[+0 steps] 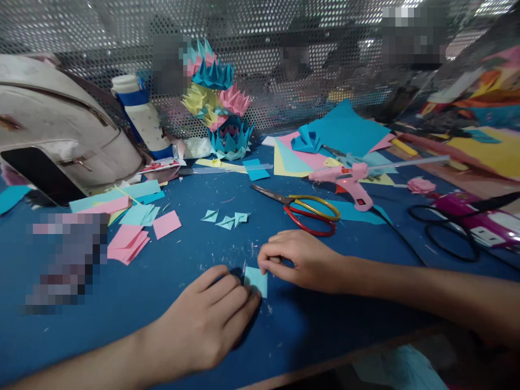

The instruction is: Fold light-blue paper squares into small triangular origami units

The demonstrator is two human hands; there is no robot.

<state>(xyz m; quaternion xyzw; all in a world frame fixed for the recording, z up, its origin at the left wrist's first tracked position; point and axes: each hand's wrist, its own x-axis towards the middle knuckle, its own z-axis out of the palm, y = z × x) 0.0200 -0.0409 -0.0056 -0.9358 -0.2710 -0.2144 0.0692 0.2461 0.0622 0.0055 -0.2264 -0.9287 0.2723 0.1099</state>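
Note:
A small light blue paper square (257, 280) lies on the blue table between my two hands. My left hand (207, 317) rests at its left and lower edge, fingers curled and pressed on the paper; the thumb is mostly hidden. At the upper right corner, my right hand (298, 259) has its fingers pinched together on the paper. Just beyond them are several folded light blue paper pieces (227, 221). Scissors (300, 208) with red and yellow handles lie past my right hand, close to a pink glue gun (345, 181).
Pink paper squares (128, 244) and light blue squares (140, 214) lie at left, near a phone (43, 174) leaning on a white backpack (60, 119). A bottle (144, 119) and folded-paper flowers (229, 135) stand behind. Coloured sheets (341, 130) and a purple power strip (479, 219) lie right.

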